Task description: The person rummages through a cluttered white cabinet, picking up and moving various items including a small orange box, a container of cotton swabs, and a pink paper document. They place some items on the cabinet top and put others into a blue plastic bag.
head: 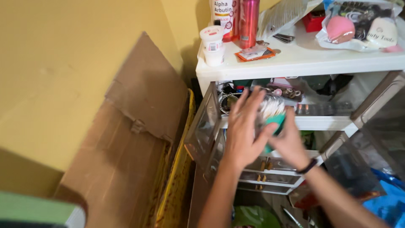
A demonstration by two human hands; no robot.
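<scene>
Before the open drawer (206, 122), both hands (265, 135) gripping a cotton-swab tub (272, 114), upright, teal base down.

At the top centre of the frame, a white tube (222, 14) with a red and white label stands on the white surface (295, 63) beside a pink metallic can (248, 22). Left of them sits a small white tub (212, 44) with a printed label. A flat orange packet (255, 53) lies nearby, and a clear plastic bag (358, 25) occupies the upper right.

You hold a round clear tub of white cotton swabs (270, 110), its teal lid (276, 123) tilted toward you, in front of the open upper drawer (205, 122).
</scene>
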